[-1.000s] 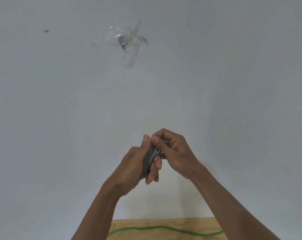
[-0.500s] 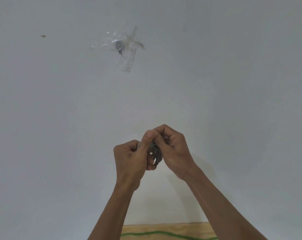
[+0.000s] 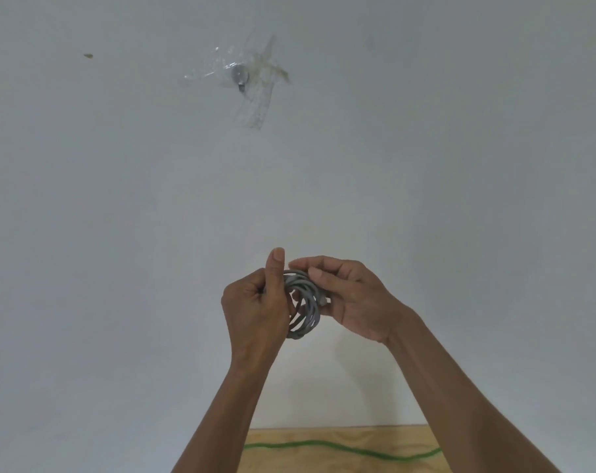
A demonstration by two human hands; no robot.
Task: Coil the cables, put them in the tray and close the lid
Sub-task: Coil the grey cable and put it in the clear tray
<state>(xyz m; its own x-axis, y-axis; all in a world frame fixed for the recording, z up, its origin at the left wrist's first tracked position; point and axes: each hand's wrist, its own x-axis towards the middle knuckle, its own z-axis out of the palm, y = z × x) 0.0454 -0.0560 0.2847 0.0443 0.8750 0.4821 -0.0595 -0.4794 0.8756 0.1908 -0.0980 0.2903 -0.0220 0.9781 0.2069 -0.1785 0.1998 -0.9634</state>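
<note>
A grey cable [image 3: 305, 303] is wound into a small coil and held up in front of a white wall. My left hand [image 3: 255, 302] grips the coil's left side, thumb pointing up. My right hand [image 3: 351, 298] pinches the coil's right side, where a grey plug end shows by its fingers. A green cable [image 3: 341, 450] lies stretched across the wooden tabletop [image 3: 341, 438] at the bottom edge, between my forearms. No tray or lid is in view.
A white wall fills most of the view. A metal hook [image 3: 239, 76] under clear tape is stuck high on it, and a small dark speck [image 3: 87, 56] sits at the upper left.
My hands have turned and spread slightly, so the coil's loops now show between them. The view has tilted a little, bringing more of the tabletop in.
</note>
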